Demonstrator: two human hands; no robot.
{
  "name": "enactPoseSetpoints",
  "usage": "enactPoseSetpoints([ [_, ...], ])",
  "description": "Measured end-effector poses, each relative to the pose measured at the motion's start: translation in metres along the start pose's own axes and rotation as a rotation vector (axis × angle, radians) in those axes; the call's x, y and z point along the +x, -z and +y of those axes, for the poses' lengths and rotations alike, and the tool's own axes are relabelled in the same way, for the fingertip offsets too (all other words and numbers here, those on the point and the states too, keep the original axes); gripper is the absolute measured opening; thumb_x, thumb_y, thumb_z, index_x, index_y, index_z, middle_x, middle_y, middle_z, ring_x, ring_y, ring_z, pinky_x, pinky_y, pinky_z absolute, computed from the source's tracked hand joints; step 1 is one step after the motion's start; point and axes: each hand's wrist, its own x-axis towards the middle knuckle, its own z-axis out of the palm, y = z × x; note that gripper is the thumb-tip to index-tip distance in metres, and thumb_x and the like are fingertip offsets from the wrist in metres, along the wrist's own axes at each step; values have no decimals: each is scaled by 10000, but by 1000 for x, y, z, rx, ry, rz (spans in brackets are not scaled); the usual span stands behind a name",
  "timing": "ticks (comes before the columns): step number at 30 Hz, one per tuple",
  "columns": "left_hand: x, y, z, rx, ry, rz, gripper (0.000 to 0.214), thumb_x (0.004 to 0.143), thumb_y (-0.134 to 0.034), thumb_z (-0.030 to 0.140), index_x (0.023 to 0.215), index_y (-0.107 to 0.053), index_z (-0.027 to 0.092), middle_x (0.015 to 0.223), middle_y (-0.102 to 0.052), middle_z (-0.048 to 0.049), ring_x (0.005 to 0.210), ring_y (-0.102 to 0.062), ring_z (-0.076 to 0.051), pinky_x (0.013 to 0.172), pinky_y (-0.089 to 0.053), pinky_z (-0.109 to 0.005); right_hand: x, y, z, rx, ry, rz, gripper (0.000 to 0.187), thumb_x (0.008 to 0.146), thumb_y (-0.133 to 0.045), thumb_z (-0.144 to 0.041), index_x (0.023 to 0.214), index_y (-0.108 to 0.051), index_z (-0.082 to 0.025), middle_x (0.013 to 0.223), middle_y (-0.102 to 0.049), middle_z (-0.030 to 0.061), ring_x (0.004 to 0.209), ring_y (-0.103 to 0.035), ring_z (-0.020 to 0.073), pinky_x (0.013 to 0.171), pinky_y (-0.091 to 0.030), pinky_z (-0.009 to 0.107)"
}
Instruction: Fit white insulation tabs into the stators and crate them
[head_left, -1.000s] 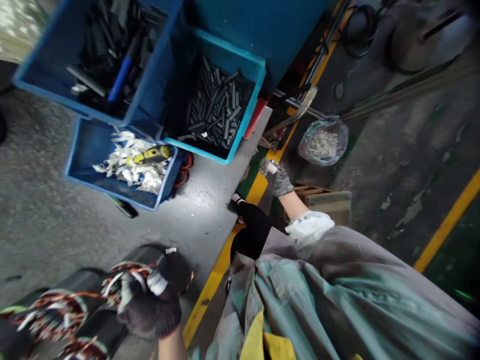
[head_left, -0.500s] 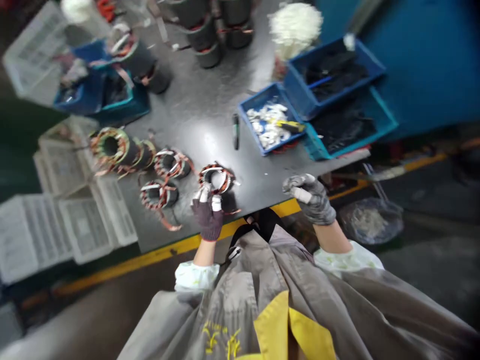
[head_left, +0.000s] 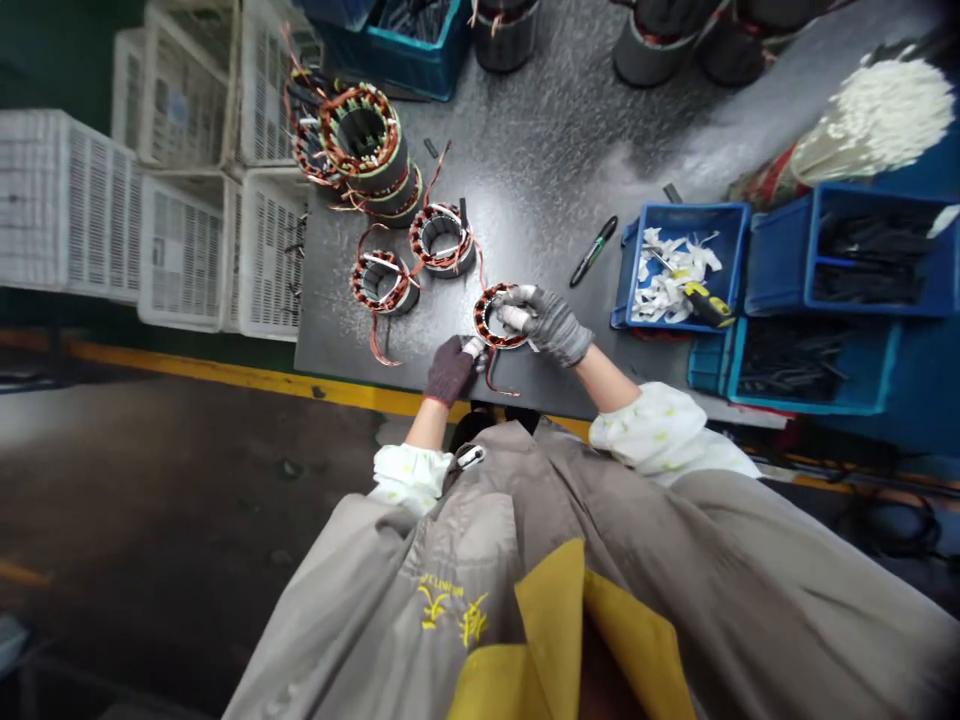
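A ring-shaped motor stator (head_left: 496, 316) with copper windings and loose red-brown leads lies at the table's near edge. My right hand (head_left: 546, 325), in a grey speckled glove with white fingertip covers, grips its right side, with fingertips reaching into the bore. My left hand (head_left: 450, 370), in a dark glove, pinches its lower left rim. Two similar stators (head_left: 442, 240) (head_left: 382, 282) stand a little farther off, and more (head_left: 361, 140) are piled at the back left. A green-and-black marker (head_left: 593, 251) lies to the right.
The dark metal table (head_left: 525, 170) ends near my body. On its right stand blue bins of black sleeves (head_left: 870, 250) and a blue tray (head_left: 679, 265) of white scraps with a yellow-handled tool. White plastic crates (head_left: 180, 250) stand beyond its left edge.
The view has swung from the bins at the right to the table in front of me. My right hand has moved in from the side and now grips the stator with my left.
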Motion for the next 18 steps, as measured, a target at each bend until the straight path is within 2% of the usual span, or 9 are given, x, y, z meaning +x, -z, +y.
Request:
enactPoseSetpoints([
  [3,2,19,25,177,-72,-15,293,948,-671,409,712,-658,235,696,-702,-32,728,-656,-212,759,-556,-350,13,-5,16,-95,-61,-5,297,787,-901,-443,918,-763,-216,843,-758,22,727,-663,183,840,-628,390],
  [6,9,42,49,279,-263,111,313,889,-770,442,701,-631,234,709,-683,-13,767,-644,-199,811,-548,-336,14,-3,22,-32,-68,10,335,799,-921,-474,931,-746,-220,846,-746,17,731,-673,174,783,-621,345],
  [8,14,50,54,118,-340,220,300,895,-789,501,816,-695,227,779,-721,-11,788,-666,-182,829,-564,-321,12,-1,19,60,-97,8,425,780,-938,-557,942,-729,-225,809,-733,3,699,-669,157,690,-612,300],
  [10,15,50,43,-184,-334,355,329,950,-730,548,1009,-748,226,887,-773,-25,792,-699,-164,830,-593,-312,11,0,15,132,-142,0,507,750,-947,-637,938,-714,-227,739,-715,-17,639,-651,138,590,-580,256],
  [12,10,41,19,-408,-239,493,374,990,-673,561,1141,-757,229,981,-807,-54,822,-738,-162,853,-627,-323,11,1,12,161,-176,-10,551,728,-956,-676,924,-703,-227,690,-705,-30,593,-636,124,525,-540,225],
  [13,6,33,5,-447,-170,538,383,994,-671,556,1167,-763,226,1026,-820,-74,867,-760,-172,889,-643,-341,11,1,10,161,-186,-13,560,720,-962,-681,916,-699,-227,683,-706,-32,580,-631,119,508,-525,215],
  [15,-1,12,-20,-409,-61,532,396,984,-710,530,1202,-781,207,1159,-835,-125,1047,-794,-222,1026,-647,-402,11,2,9,142,-196,-17,562,719,-972,-673,916,-696,-224,697,-716,-28,570,-627,110,502,-514,209],
  [16,-3,0,-29,-369,-50,498,415,977,-735,519,1229,-789,195,1243,-828,-148,1160,-786,-255,1108,-625,-437,11,2,8,127,-201,-18,558,730,-969,-668,924,-695,-222,703,-717,-25,567,-626,108,506,-516,212],
  [18,-3,-23,-36,-305,-112,432,474,964,-774,517,1299,-789,181,1398,-783,-173,1331,-734,-302,1230,-559,-477,12,3,6,95,-211,-28,544,767,-951,-665,933,-688,-218,699,-707,-19,564,-626,112,518,-524,223],
])
